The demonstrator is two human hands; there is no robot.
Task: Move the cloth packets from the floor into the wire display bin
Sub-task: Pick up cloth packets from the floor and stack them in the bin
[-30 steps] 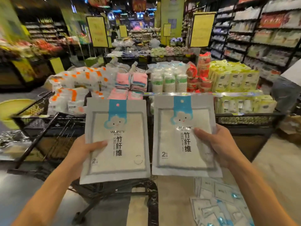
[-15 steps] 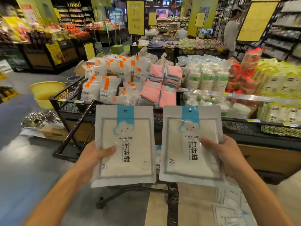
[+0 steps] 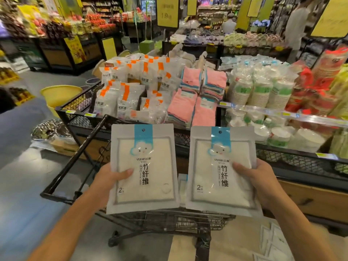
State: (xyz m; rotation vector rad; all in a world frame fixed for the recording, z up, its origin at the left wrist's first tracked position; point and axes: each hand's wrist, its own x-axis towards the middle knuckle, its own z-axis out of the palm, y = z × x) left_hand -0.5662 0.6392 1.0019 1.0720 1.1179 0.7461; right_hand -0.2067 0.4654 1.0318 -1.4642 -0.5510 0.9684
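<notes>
I hold two white cloth packets with blue cloud labels upright in front of me. My left hand [image 3: 108, 178] grips the left packet [image 3: 144, 172] at its left edge, thumb on the front. My right hand [image 3: 263, 182] grips the right packet [image 3: 220, 172] at its right edge, thumb on the front. Both packets hang just in front of the black wire display bin [image 3: 79, 108], below its stacked goods. More packets [image 3: 275, 242] lie on the floor at the lower right.
The bin holds orange-tagged bags [image 3: 130, 87], pink folded cloths [image 3: 195, 98] and stacks of paper cups [image 3: 261, 91]. A black wire cart [image 3: 79, 157] stands between me and the bin. A yellow basin [image 3: 60, 95] sits left. A person [image 3: 297, 21] stands at the far right aisle.
My view has swung left and closer to the bin. Both packets stay gripped side by side, now nearer the pink cloths and orange-tagged bags.
</notes>
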